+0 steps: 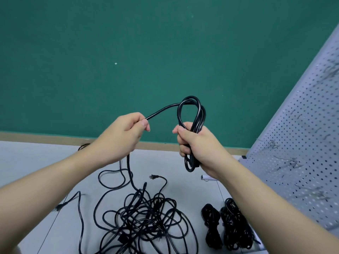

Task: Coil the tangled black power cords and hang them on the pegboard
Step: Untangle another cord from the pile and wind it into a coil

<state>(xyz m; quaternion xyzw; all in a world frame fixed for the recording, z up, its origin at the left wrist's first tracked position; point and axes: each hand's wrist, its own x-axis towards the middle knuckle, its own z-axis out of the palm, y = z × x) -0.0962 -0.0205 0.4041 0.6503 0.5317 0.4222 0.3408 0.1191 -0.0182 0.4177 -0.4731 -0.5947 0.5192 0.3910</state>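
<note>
Right hand point(198, 143) grips coil point(192, 114) – left hand point(122, 136) pinches cord point(161, 110) (taut).

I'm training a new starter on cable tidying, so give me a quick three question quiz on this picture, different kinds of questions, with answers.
1. True or false: the right hand grips a bunch of cord loops.
2. Multiple choice: the left hand pinches A) a plug, B) a single cord strand, C) a peg hook.
3. Short answer: where do the two finished bundles lie relative to the tangled pile?

Key: 1 true. 2 B. 3 To its right, on the grey surface near the pegboard.
</note>
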